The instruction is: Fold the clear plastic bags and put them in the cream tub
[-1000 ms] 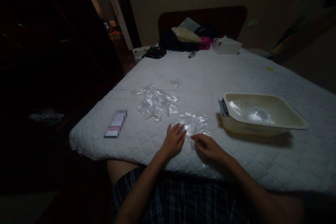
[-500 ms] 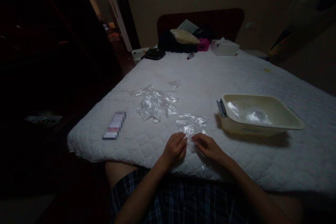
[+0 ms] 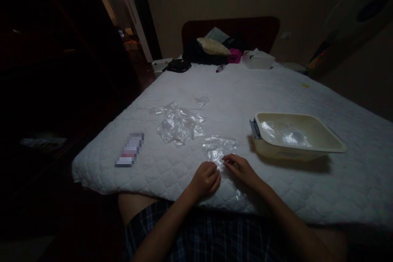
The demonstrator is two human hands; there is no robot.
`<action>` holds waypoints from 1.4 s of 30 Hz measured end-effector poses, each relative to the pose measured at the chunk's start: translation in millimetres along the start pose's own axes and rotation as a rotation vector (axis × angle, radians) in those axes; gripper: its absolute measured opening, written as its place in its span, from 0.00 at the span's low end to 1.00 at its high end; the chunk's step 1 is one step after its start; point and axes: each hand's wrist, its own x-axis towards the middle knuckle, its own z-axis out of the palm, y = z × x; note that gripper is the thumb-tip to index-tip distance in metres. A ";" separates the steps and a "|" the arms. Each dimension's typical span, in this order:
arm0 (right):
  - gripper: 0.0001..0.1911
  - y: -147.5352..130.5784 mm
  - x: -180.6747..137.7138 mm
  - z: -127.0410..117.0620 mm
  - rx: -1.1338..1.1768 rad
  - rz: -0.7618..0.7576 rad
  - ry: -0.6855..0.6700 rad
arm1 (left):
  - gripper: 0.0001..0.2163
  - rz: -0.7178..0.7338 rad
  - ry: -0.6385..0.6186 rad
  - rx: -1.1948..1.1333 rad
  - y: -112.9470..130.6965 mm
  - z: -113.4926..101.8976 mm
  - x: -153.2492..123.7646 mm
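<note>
A clear plastic bag (image 3: 219,147) lies crinkled on the white quilted bed close to me, its near part running under and between my hands. My left hand (image 3: 206,178) is closed with curled fingers on the bag's near part. Just to its right, my right hand (image 3: 241,168) pinches the same film between thumb and fingertips. Beyond them to the left is a loose heap of clear plastic bags (image 3: 179,123), with a small separate piece of film (image 3: 202,100) behind it. To the right stands a cream plastic bin (image 3: 307,153) with clear film inside.
A phone-like rectangle (image 3: 130,150), blurred out, lies at the left of the bed (image 3: 159,163). At the far end are a patterned pillow (image 3: 213,46), dark clothes, a rolled magenta cloth (image 3: 234,55) and a white box (image 3: 258,60). A fan (image 3: 365,12) stands at the right.
My left hand has shifted slightly down and curled more, while my right fingertips stay at the bag. The whole view has moved a little, and the heap and bin lie as before.
</note>
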 end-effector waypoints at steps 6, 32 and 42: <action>0.10 2.3 8.5 8.3 -0.061 0.041 0.012 | 0.05 -0.037 -0.066 0.026 1.3 -1.7 2.0; 0.11 15.2 29.9 17.5 -0.365 0.026 0.021 | 0.10 -0.060 -0.091 -0.053 -0.4 0.6 0.4; 0.14 35.7 40.0 7.4 -0.040 0.149 0.205 | 0.05 -0.097 -0.068 -0.074 -0.6 -0.2 1.3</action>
